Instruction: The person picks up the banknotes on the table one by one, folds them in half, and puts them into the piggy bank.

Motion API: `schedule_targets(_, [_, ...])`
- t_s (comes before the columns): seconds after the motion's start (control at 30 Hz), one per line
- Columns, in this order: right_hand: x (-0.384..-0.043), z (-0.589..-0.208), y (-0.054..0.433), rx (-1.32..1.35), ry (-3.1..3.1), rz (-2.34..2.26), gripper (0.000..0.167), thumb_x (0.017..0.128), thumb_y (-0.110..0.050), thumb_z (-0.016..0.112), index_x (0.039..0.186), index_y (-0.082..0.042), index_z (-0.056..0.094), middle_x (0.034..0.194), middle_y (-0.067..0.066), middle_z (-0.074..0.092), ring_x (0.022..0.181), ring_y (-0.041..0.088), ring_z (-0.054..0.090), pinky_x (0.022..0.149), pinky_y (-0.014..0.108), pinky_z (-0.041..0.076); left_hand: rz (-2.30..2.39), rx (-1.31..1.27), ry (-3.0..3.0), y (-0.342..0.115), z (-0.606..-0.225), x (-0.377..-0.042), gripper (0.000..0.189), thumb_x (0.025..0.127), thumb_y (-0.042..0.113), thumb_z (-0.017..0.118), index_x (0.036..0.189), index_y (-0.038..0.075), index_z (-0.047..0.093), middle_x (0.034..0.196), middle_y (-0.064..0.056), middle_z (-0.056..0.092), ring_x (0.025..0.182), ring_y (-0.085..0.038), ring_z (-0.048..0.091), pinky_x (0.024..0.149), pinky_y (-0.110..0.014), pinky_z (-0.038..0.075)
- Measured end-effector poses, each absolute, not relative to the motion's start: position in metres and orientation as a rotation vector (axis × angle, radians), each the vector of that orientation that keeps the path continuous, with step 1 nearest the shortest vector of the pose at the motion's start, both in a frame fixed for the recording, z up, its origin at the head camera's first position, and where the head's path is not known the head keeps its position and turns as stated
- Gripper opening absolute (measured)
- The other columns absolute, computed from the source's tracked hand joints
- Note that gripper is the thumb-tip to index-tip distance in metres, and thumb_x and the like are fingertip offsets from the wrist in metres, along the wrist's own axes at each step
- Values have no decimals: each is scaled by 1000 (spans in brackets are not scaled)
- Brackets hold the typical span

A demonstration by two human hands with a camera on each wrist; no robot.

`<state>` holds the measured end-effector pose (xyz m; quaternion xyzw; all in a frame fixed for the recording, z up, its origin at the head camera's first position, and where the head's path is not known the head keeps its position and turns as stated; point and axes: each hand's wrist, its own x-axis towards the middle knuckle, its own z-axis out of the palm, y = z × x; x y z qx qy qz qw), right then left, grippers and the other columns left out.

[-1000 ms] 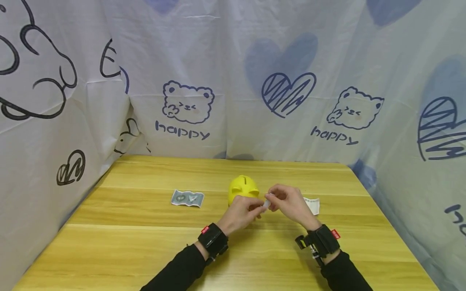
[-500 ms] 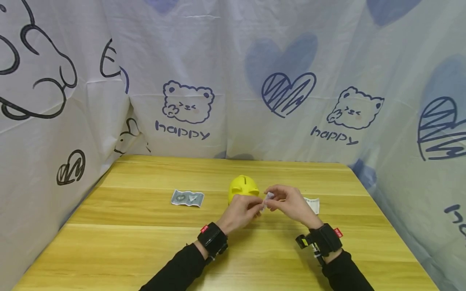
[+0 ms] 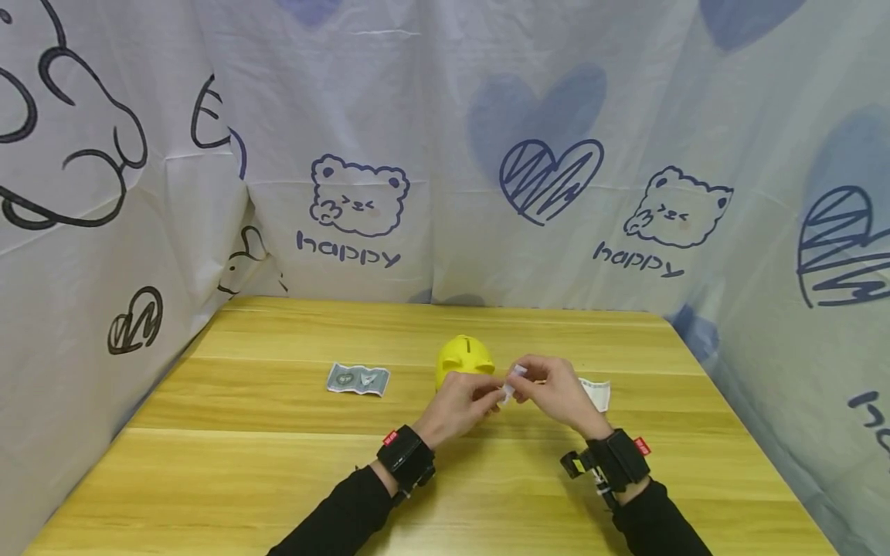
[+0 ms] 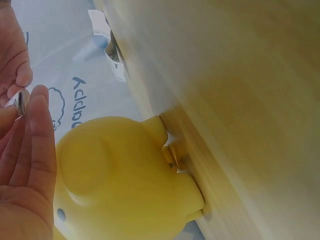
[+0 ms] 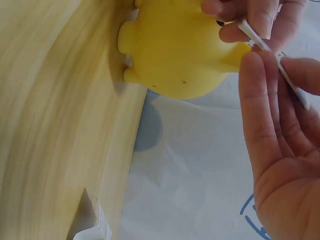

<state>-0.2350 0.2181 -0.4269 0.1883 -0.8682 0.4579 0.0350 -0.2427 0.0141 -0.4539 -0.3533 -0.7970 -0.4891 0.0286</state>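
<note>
A small folded banknote (image 3: 511, 383) is pinched from both ends, just above the table and right of a yellow piggy bank (image 3: 464, 361). My left hand (image 3: 489, 388) pinches its left end with the fingertips. My right hand (image 3: 527, 380) pinches the right end between thumb and fingers. The right wrist view shows the note (image 5: 272, 60) edge-on as a thin white strip, with the piggy bank (image 5: 175, 50) behind it. In the left wrist view the note (image 4: 20, 103) is a sliver at my fingertips (image 4: 37, 97), beside the piggy bank (image 4: 120, 180), which stands with its slot on top.
A flat banknote (image 3: 358, 378) lies on the wooden table (image 3: 278, 463) left of the piggy bank. Another note (image 3: 598, 391) lies right of my right hand, also visible as a note (image 5: 92, 222) in the right wrist view. Printed cloth walls (image 3: 445, 154) enclose three sides.
Both hands have stayed together by the piggy bank, working the folded note. The right hand shifted slightly left and the note sits a little higher.
</note>
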Motion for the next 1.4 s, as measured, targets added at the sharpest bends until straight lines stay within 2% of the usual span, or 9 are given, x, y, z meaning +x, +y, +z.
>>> schedule_targets(0.1, [-235,-426,218,526,-2631,1408,13,95,-27,66,96,-14,71,77,1,69,66,17,68,60,33,57,-1503,-1088,-2438,15,-454,-242,19,95,14,64,111,5,68,95,-9,75,77,-22,73,61,-16,54])
schedule_targets(0.2, [-234,-426,217,494,-2593,1453,14,95,-25,66,97,-11,70,74,3,70,63,20,68,60,33,57,-1451,-1096,-2415,15,-454,-242,13,93,14,67,104,7,68,94,-7,74,77,-17,72,63,-15,53])
schedule_targets(0.37, [-233,-425,215,485,-2554,1507,16,96,-19,65,100,-4,69,74,10,71,63,26,68,60,30,56,-1359,-1121,-2413,14,-454,-243,12,91,17,71,100,10,73,96,-2,74,81,-9,70,69,-14,53])
schedule_targets(0.53, [-233,-428,210,471,-2535,1588,15,97,-14,63,104,-1,68,79,17,71,66,31,69,62,36,58,-1362,-1111,-2413,14,-455,-243,15,89,19,73,101,10,73,97,-3,74,83,-8,70,70,-14,53])
schedule_targets(0.77, [-234,-432,207,485,-2502,1675,21,96,-24,65,101,-4,69,81,12,71,68,24,69,67,40,59,-1365,-1091,-2389,13,-455,-242,12,90,14,72,100,7,72,95,-4,74,79,-8,70,68,-14,53])
schedule_targets(0.97, [-234,-432,208,546,-2530,1720,23,93,-28,69,106,-10,71,98,10,73,80,22,71,73,44,59,-1428,-1071,-2373,12,-453,-243,13,89,7,71,103,6,73,98,-7,75,74,-4,69,64,-15,53])
schedule_targets(1.1, [-234,-430,209,599,-2548,1751,27,93,-27,69,113,-9,70,107,12,71,89,23,70,77,48,57,-1437,-1055,-2369,11,-452,-244,14,88,5,71,102,7,73,97,-6,75,70,-2,67,61,-15,53])
schedule_targets(1.4, [-235,-432,207,626,-2547,1750,29,97,-26,63,116,-5,70,112,15,70,95,20,68,76,34,59,-1432,-1035,-2357,10,-454,-244,16,88,5,69,104,6,70,94,-7,75,66,-1,65,56,-16,52])
